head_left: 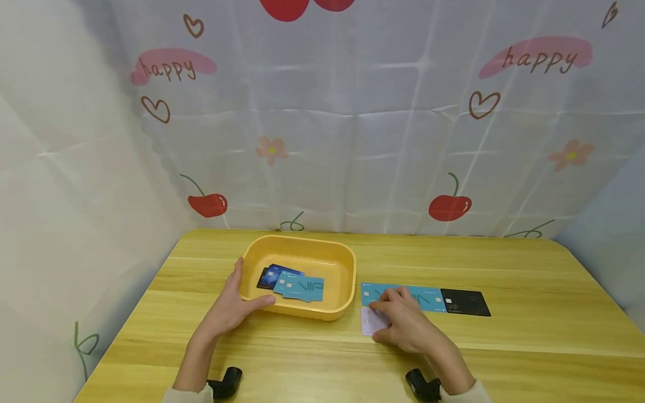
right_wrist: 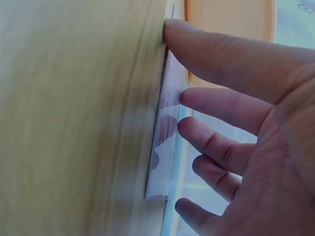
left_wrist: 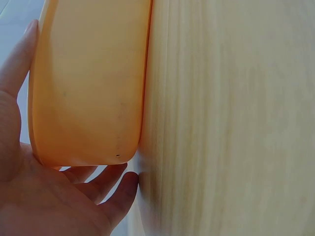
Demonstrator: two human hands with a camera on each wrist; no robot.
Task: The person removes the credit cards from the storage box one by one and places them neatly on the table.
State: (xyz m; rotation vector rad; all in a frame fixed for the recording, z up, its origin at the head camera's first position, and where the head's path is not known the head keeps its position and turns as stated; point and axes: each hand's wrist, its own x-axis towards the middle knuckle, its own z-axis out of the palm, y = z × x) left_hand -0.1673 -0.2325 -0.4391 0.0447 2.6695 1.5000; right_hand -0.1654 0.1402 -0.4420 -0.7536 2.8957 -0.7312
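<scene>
Lilac card (head_left: 372, 322) flat on table (head_left: 302, 364), just right of yellow tray (head_left: 312, 257); right hand (head_left: 405, 322) pinches it, thumb and fingertips at opposite edges; left hand (head_left: 229, 308) clamped on tray's near left corner; card judged light, stiff, slippery, best taken by edges

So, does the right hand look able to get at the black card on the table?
Probably yes: the black card lies near the right hand and nothing seems to block it, though that hand is occupied with the lilac card.
</scene>
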